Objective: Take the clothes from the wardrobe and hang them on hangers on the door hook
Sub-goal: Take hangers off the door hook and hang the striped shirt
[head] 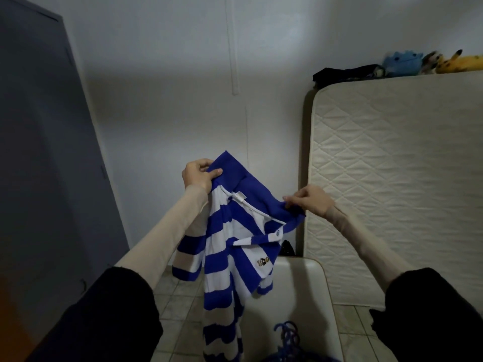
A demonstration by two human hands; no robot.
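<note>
Two hands hold up a blue and white striped shirt [230,246] by its blue collar. The left hand [200,175] grips one end, the right hand [311,201] pinches the other. Blue hangers [287,335] lie below on a white chair [308,296], beside a mattress [397,178].

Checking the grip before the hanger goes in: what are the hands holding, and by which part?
Both hold the striped shirt by its blue collar: left hand at one end, right hand at the other.
</note>
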